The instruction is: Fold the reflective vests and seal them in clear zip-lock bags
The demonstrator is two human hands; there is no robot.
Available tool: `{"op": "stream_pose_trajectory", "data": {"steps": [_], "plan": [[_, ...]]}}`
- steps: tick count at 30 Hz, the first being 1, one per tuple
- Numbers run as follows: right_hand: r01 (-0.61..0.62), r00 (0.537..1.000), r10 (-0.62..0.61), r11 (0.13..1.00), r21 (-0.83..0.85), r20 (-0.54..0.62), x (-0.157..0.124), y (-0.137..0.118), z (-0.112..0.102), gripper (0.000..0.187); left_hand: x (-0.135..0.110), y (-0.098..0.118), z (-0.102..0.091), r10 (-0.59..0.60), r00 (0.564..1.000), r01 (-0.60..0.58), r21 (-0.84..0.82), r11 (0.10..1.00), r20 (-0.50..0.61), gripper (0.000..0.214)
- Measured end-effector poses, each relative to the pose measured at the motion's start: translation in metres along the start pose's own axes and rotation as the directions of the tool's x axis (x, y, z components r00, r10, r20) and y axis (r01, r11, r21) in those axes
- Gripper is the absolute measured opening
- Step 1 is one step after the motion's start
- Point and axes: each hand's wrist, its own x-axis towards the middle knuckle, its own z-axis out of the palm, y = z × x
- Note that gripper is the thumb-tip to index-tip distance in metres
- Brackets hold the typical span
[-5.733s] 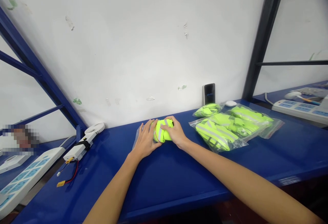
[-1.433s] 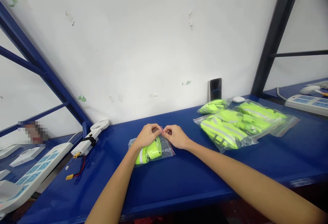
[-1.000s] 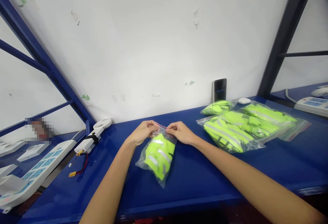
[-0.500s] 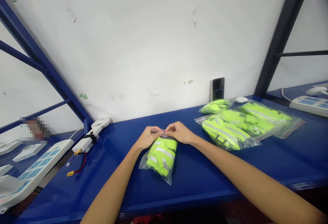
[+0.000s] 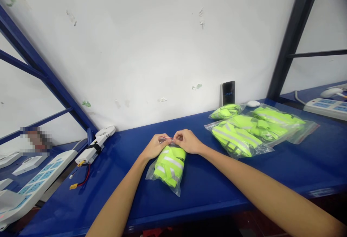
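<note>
A clear zip-lock bag [image 5: 177, 188] lies on the blue table, its red-lined mouth pointing away from me. Inside it is a folded neon-yellow reflective vest [image 5: 170, 164] with silver-white stripes. My left hand [image 5: 156, 146] pinches the mouth of the bag at its left part. My right hand [image 5: 187, 142] pinches the same edge just to the right, and the thumbs of both hands nearly meet. Several more bagged yellow vests [image 5: 235, 137] lie overlapping to the right of my right hand.
A phone [image 5: 228, 92] leans against the wall behind the bags, beside a small white oval case [image 5: 253, 104]. On the left lie a white handheld fan [image 5: 105, 132] with wired connectors and a long power strip [image 5: 40, 182]. Blue table [image 5: 217, 190] edge runs along the front.
The view has shifted slightly, so the surroundings sit a little further left. Both hands keep their pinch on the bag's mouth, with only slight finger movement.
</note>
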Motion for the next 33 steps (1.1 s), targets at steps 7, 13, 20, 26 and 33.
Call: {"op": "stream_pose_trajectory", "data": {"steps": [7, 13, 20, 26, 33], "plan": [[-0.031, 0.998, 0.031, 1.0, 0.002, -0.055, 0.0, -0.001, 0.003, 0.011, 0.002, 0.002, 0.002, -0.047, 0.998, 0.045, -0.043, 0.998, -0.047, 0.032], [0.03, 0.999, -0.029, 0.999, 0.027, -0.02, 0.0, 0.002, 0.002, 0.017, 0.0, 0.003, 0.003, -0.059, 0.997, 0.052, -0.124, 0.991, -0.05, 0.031], [0.029, 0.998, -0.031, 0.999, -0.042, -0.054, 0.0, -0.004, 0.001, 0.015, 0.002, -0.003, 0.002, -0.102, 0.994, 0.088, -0.228, 0.97, -0.046, 0.032], [-0.028, 0.996, 0.025, 0.999, -0.028, -0.084, 0.0, -0.006, 0.0, 0.018, 0.003, -0.008, 0.0, -0.102, 0.994, 0.09, -0.275, 0.957, -0.031, 0.036], [-0.134, 0.987, 0.135, 0.991, 0.026, -0.084, 0.004, 0.0, -0.003, 0.021, 0.003, -0.007, 0.003, -0.064, 0.992, 0.035, -0.259, 0.965, -0.106, 0.038]]}}
